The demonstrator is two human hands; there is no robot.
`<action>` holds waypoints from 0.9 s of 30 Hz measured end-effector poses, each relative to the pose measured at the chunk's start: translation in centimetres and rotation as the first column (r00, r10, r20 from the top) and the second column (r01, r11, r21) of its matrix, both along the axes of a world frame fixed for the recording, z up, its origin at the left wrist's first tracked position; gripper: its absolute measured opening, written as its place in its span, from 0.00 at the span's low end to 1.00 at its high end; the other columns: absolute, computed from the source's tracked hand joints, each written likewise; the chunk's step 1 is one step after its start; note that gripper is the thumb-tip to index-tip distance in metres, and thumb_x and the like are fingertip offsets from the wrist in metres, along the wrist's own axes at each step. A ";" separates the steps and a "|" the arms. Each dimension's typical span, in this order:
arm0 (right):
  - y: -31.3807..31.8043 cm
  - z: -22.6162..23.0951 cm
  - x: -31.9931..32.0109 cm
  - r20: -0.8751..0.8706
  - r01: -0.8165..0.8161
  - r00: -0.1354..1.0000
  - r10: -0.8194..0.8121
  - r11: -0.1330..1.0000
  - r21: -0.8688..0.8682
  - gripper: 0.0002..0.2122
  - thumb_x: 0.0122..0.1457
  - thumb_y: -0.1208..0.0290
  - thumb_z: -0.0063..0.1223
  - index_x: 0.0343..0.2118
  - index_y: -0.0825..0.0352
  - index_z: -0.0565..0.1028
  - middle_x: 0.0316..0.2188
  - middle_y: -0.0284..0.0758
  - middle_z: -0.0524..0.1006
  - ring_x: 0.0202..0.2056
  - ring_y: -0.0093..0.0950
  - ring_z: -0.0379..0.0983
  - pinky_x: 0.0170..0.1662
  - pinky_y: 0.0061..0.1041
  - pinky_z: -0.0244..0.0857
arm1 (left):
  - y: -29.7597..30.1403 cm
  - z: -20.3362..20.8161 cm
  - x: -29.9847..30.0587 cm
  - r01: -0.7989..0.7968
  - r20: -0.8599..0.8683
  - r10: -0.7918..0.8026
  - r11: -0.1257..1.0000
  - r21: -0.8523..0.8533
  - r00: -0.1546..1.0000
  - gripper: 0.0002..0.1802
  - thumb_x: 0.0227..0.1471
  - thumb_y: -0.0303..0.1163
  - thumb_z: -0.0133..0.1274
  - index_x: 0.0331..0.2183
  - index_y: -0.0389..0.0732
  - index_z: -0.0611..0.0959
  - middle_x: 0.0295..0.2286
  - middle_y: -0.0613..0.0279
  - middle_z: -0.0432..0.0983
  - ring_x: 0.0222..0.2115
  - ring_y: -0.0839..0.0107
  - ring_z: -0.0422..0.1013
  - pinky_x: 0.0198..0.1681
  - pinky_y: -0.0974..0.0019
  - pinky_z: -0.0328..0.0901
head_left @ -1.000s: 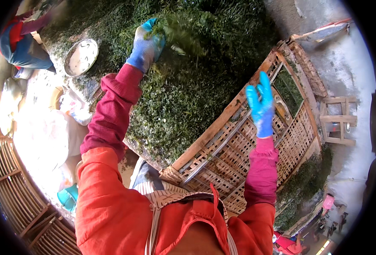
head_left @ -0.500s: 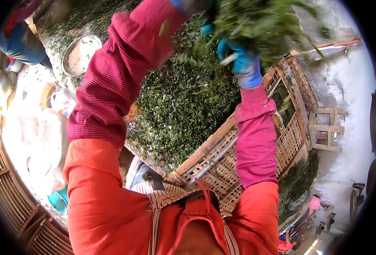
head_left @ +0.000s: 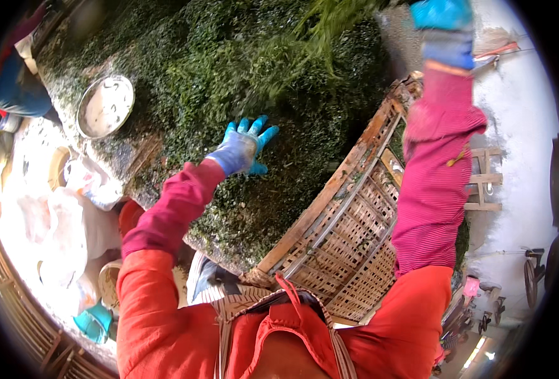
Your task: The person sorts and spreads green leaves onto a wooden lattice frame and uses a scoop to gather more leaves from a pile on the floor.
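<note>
Our left hand (head_left: 244, 146), in a blue glove, is released: the fingers are spread wide and it hovers flat over the heap of green leaves (head_left: 254, 107), low enough that we cannot tell whether the palm touches them. Our right hand (head_left: 442, 28), also gloved in blue, is raised high at the top edge of the view; it is partly cut off there, so we cannot tell whether it is clenched or released. Just beside it, to its left, a blurred spray of leaves (head_left: 333, 16) hangs in the air above the heap, and whether the hand touches it we cannot tell. The leaves lie in a broad, deep mound that fills the upper middle of the view, from the far edge down to our chest. To the right of the mound, under our right sleeve, leans a woven bamboo tray (head_left: 349, 234) with a lattice bottom, its rim touching the leaves. On the left edge of the heap sits a round metal bowl (head_left: 105, 106). Farther left, white bags (head_left: 71, 221) lie in bright sun, and another person (head_left: 14, 82) in blue crouches at the upper left.
</note>
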State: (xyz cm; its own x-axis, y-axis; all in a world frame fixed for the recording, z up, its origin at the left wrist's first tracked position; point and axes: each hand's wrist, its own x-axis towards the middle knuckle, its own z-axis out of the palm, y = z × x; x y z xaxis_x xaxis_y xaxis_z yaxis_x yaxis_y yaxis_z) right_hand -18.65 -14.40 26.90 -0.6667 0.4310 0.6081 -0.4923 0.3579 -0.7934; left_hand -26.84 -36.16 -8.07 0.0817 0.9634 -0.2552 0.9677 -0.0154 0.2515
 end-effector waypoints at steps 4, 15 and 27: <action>1.1 2.9 2.2 0.111 0.074 0.992 -0.068 0.996 -0.045 0.13 0.70 0.70 0.42 0.50 0.71 0.74 0.41 0.43 0.82 0.42 0.36 0.81 0.49 0.38 0.76 | 5.9 -4.4 3.4 -0.070 -0.063 0.064 0.994 -0.088 0.996 0.52 0.52 0.54 0.61 0.69 0.52 0.53 0.65 0.49 0.56 0.59 0.48 0.66 0.56 0.38 0.63; -6.6 -29.7 19.6 0.694 0.656 0.715 -0.085 0.424 -0.624 0.12 0.65 0.69 0.56 0.47 0.69 0.76 0.36 0.45 0.84 0.29 0.34 0.82 0.19 0.24 0.68 | 5.3 8.6 -3.5 -0.495 0.936 0.314 0.796 -0.349 -0.157 0.25 0.42 0.09 0.56 0.45 0.35 0.80 0.38 0.55 0.82 0.34 0.66 0.80 0.37 0.63 0.80; -8.2 -27.6 10.9 0.120 0.158 0.986 -0.113 0.852 -0.499 0.26 0.67 0.56 0.51 0.61 0.68 0.66 0.56 0.44 0.73 0.52 0.37 0.75 0.58 0.42 0.70 | 6.9 14.5 -6.0 -0.228 0.708 -0.446 0.735 0.638 0.547 0.17 0.62 0.42 0.54 0.42 0.37 0.84 0.34 0.57 0.82 0.33 0.68 0.79 0.37 0.63 0.75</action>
